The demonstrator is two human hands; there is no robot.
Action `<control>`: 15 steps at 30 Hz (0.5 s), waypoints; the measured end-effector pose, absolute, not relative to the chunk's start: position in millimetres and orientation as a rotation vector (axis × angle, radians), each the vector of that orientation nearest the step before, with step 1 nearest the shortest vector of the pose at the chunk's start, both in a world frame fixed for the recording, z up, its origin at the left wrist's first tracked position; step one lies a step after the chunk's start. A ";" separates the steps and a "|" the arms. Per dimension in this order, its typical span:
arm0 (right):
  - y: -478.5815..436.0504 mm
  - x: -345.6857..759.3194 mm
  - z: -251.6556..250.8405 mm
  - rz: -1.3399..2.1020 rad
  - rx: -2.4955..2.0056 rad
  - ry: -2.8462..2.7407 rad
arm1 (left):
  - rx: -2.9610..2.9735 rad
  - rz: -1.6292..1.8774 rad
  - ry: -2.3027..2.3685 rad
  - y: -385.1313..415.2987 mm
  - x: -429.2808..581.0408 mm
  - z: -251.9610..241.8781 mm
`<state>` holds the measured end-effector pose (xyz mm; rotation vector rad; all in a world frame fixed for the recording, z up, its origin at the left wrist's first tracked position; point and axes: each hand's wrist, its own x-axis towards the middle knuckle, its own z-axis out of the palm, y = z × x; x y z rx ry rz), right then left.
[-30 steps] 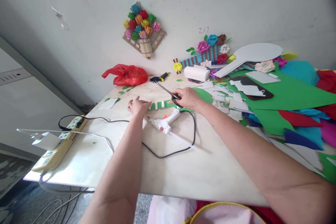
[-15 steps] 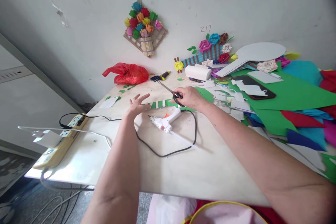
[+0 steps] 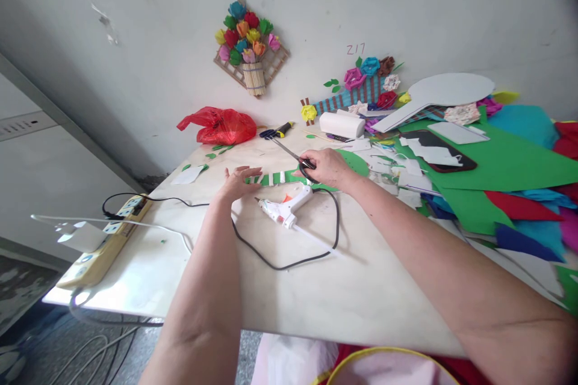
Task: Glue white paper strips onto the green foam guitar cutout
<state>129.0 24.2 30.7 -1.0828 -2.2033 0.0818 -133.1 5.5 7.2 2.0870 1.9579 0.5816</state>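
Note:
A green paper piece (image 3: 295,179) lies on the table, a long strip with white bands across it and a round end at the right. My left hand (image 3: 239,183) is at the strip's left end, fingers stretched out over it and thumb apart from them. In my right hand (image 3: 332,168) is a pair of black-handled scissors (image 3: 307,169), blades pointing away to the upper left, above the strip. Just in front of the strip rests a white hot glue gun (image 3: 285,210) with a glue stick out of its back and a black cord.
A yellowish power strip (image 3: 106,246) with plugs runs along the left table edge. Behind stand a red plastic bag (image 3: 221,125) and a yellow-black cutter (image 3: 284,129). To the right lie a phone (image 3: 460,159), paper scraps and green sheets (image 3: 506,156). A paper-flower decoration (image 3: 253,42) hangs on the wall.
My left hand has come down onto the strip's left end, its raised, spread fingers now lower and closer together. My right hand with the scissors has hardly moved.

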 end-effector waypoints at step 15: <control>23.4 128.2 30.4 0.105 -1.073 -2.191 | 2.152 0.658 1.983 10.6 -140.2 -1.7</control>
